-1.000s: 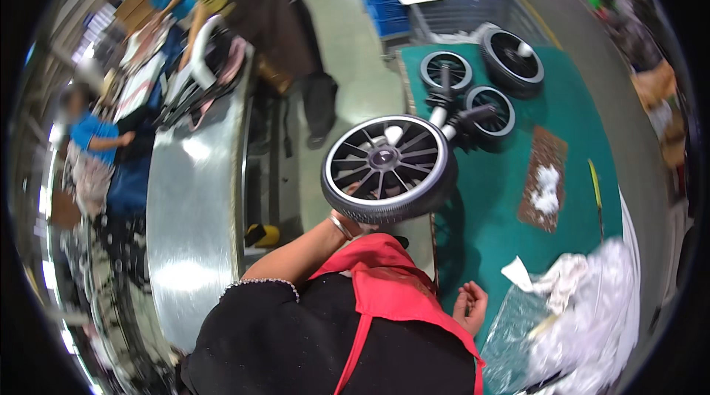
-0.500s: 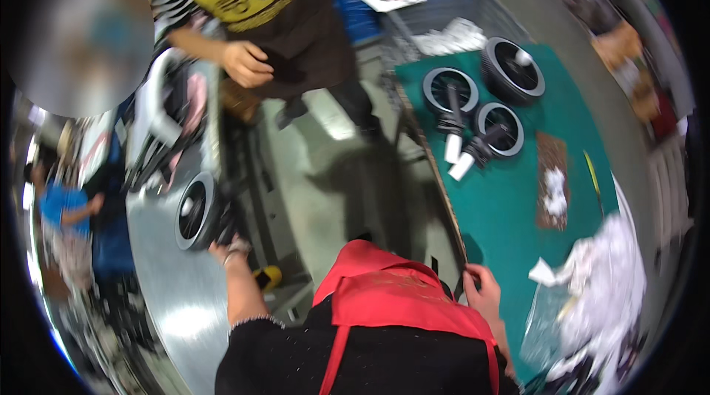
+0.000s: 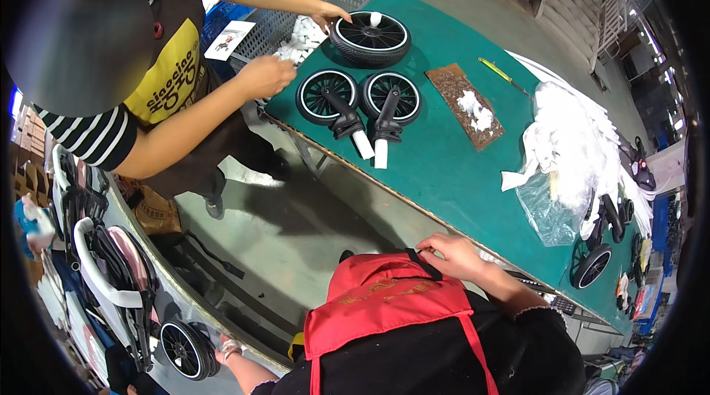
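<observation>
My right hand (image 3: 452,256) grip loosely curled on red apron (image 3: 384,299), left hand (image 3: 228,350) grip unclear beside wheel (image 3: 185,350), three wheels (image 3: 370,38) on green tabletop (image 3: 458,173), near edge open.

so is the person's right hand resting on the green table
No, the right hand is at the red apron near the chest, short of the green table.

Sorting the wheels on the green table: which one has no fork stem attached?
The far wheel under the co-worker's hand; the two nearer wheels carry black stems.
</observation>
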A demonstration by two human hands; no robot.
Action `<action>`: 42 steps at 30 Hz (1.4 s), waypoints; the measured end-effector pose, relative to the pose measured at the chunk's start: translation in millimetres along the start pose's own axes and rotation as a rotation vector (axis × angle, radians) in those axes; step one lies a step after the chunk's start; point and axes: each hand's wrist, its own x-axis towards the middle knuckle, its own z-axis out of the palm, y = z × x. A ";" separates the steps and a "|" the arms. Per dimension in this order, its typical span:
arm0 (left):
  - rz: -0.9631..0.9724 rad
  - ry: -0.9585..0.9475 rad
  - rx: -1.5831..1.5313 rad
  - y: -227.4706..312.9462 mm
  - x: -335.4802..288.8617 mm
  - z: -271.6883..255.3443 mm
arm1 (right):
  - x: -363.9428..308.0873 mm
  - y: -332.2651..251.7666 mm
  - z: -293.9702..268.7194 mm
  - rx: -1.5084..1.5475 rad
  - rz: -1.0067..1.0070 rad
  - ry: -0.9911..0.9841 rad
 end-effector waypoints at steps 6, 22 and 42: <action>0.131 0.024 0.322 10.4 -12.0 30.9 | -50.5 35.4 -6.6 -0.026 0.041 -0.018; -0.843 -1.500 1.880 -456.2 -475.9 -47.8 | -265.5 196.6 -77.9 0.105 0.389 0.318; -0.394 -3.129 1.904 -755.7 -826.4 -582.5 | -670.9 428.9 -188.6 0.892 1.032 1.869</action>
